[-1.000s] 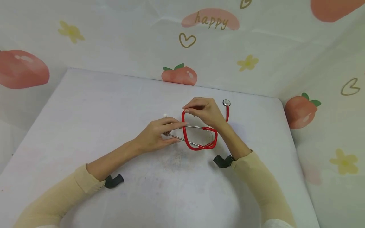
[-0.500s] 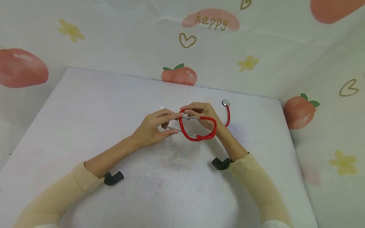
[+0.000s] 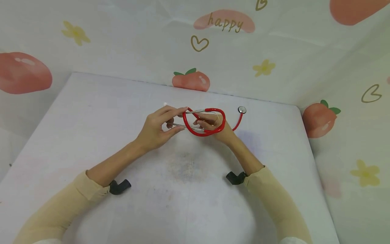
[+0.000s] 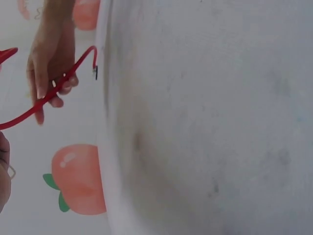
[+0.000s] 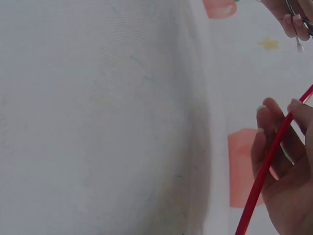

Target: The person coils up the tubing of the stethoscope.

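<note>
A stethoscope with red tubing hangs between my hands above the table. My left hand grips its metal ear tubes, thumb on the near one and fingers on the far one. One white eartip shows beyond the fingers. My right hand is behind the red loop, partly covered by it. In the right wrist view the red tube crosses that palm, held under the thumb. The round chest piece is at the tube's far end, right of my right hand.
The white-covered table meets a wall cloth printed with fruit and flowers at the back and right. A black wrist mount projects from the left cuff, and another black mount from the right cuff.
Both hands have moved away from me and slightly left, raising the ear tubes. The right hand has shifted from the loop's top to behind it, along the tube. The chest piece has barely moved.
</note>
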The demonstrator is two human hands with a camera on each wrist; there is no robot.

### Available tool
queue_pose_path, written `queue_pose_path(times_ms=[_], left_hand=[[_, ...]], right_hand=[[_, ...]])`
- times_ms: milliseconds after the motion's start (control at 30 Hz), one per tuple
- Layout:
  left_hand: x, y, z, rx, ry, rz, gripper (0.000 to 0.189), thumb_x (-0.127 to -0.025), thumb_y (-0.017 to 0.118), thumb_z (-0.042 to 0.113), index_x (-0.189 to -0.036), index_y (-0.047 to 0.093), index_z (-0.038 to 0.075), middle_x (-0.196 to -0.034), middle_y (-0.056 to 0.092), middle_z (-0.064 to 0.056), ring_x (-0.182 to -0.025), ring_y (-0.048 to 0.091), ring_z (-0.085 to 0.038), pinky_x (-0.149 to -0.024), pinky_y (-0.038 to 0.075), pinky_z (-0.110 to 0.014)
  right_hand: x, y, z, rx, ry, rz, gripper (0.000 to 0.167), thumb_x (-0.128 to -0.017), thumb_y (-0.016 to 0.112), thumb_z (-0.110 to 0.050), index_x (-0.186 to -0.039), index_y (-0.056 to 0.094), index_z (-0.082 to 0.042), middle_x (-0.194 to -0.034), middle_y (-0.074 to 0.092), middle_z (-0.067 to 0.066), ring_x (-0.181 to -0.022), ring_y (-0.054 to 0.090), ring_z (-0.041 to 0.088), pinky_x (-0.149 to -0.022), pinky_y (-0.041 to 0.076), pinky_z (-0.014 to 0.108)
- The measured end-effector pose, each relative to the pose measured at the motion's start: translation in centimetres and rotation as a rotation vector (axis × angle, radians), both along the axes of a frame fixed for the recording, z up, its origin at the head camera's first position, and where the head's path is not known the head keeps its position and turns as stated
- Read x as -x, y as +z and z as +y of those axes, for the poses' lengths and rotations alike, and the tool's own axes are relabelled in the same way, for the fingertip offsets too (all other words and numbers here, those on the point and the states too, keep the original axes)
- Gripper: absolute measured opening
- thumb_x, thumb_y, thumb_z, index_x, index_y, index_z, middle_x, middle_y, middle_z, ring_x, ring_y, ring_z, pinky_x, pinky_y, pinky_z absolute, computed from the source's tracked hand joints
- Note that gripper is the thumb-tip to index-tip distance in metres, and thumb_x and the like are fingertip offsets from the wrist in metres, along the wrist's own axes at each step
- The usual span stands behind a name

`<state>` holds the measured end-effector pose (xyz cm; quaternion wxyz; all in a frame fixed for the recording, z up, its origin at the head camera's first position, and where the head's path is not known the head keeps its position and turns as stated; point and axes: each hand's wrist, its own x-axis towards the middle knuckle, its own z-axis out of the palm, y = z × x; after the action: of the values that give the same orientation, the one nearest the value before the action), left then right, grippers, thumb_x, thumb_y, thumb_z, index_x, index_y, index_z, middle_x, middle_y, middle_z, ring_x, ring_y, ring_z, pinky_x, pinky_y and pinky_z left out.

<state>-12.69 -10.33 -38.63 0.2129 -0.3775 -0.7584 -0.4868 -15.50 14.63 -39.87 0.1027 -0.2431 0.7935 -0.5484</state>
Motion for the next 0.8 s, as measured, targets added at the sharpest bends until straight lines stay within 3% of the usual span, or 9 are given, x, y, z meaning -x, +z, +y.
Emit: queue_pose_path(times_ms=[133, 300, 467, 633, 800], left_hand=[[0.6, 0.3, -0.5, -0.014, 0.074, 0.012, 0.052, -0.080, 0.082, 0.004, -0.129, 0.065, 0.006, -0.103, 0.067, -0.005, -0.067, 0.048, -0.014, -0.062, 0.040, -0.022], [1.1, 0.5, -1.2, -0.030, 0.152, 0.007, 0.056, -0.079, 0.083, 0.002, -0.132, 0.065, 0.010, -0.102, 0.067, -0.007, -0.068, 0.048, -0.015, -0.061, 0.039, -0.021], [1.6, 0.3, -1.8, -0.020, 0.211, 0.004, 0.057, -0.080, 0.082, 0.003, -0.133, 0.064, 0.011, -0.102, 0.067, -0.008, -0.068, 0.048, -0.013, -0.061, 0.040, -0.020], [1.9, 0.3, -2.0, -0.009, 0.248, -0.008, 0.056, -0.082, 0.081, 0.006, -0.135, 0.063, 0.011, -0.103, 0.066, -0.010, -0.067, 0.048, -0.013, -0.062, 0.041, -0.020], [1.8, 0.5, -1.8, 0.029, 0.246, -0.052, 0.059, -0.080, 0.083, 0.007, -0.136, 0.062, 0.013, -0.103, 0.064, -0.010, -0.065, 0.047, -0.013, -0.059, 0.041, -0.024]], right_hand=[[0.3, -1.9, 0.7, -0.106, -0.035, 0.047, 0.038, -0.095, 0.066, -0.006, -0.133, 0.064, -0.006, -0.101, 0.074, 0.013, -0.092, 0.067, 0.027, -0.074, 0.053, 0.026], [0.1, -2.7, 1.0, -0.201, -0.003, 0.078, 0.033, -0.096, 0.065, -0.008, -0.128, 0.066, -0.001, -0.100, 0.074, 0.009, -0.083, 0.068, 0.020, -0.074, 0.054, 0.027], [-0.4, -2.7, 1.0, -0.276, 0.039, 0.149, 0.045, -0.094, 0.067, -0.005, -0.139, 0.057, -0.002, -0.104, 0.074, 0.007, -0.089, 0.068, 0.015, -0.081, 0.056, 0.031], [-0.7, -2.8, 1.1, -0.372, 0.050, 0.238, 0.047, -0.095, 0.064, -0.002, -0.141, 0.056, -0.006, -0.102, 0.074, 0.004, -0.096, 0.065, 0.015, -0.086, 0.054, 0.033], [-1.0, -2.8, 1.3, -0.426, 0.056, 0.287, 0.047, -0.095, 0.062, 0.000, -0.141, 0.057, -0.008, -0.099, 0.073, 0.002, -0.095, 0.064, 0.016, -0.086, 0.053, 0.033]])
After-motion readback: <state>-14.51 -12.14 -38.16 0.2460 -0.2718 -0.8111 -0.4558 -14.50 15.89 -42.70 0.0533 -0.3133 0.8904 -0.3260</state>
